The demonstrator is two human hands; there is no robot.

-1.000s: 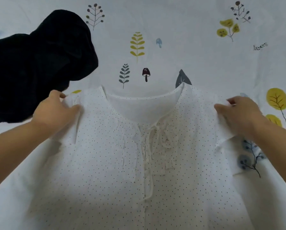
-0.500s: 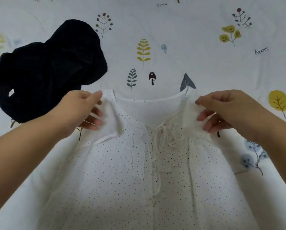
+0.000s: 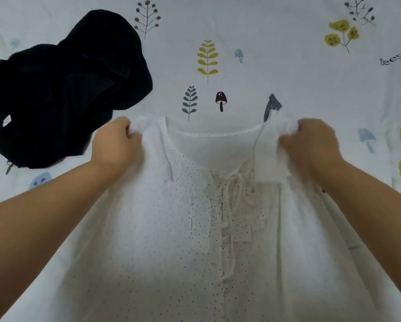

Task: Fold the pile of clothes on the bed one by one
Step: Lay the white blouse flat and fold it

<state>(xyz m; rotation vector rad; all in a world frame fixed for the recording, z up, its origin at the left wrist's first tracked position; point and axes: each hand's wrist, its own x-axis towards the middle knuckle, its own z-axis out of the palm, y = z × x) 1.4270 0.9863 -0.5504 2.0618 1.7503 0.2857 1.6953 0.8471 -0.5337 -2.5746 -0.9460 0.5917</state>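
A white blouse [image 3: 162,240] with small dark dots and a tie at the neckline lies front up on the bed, collar away from me. My left hand [image 3: 115,145] is shut on its left shoulder, with the sleeve bunched in toward the neckline. At the opposite shoulder my right hand [image 3: 311,145] grips the fabric the same way, and that sleeve is gathered in too. The blouse's lower part runs off the bottom of the view. A crumpled black garment [image 3: 62,89] lies in a heap at the upper left, just beyond my left hand.
The bed sheet [image 3: 276,43] is white with printed leaves, mushrooms and trees. It stretches bare across the top and right of the view.
Both hands moved from the outer sleeve edges inward and closed on the shoulders. The sleeves, spread flat a second ago, are now bunched toward the neckline.
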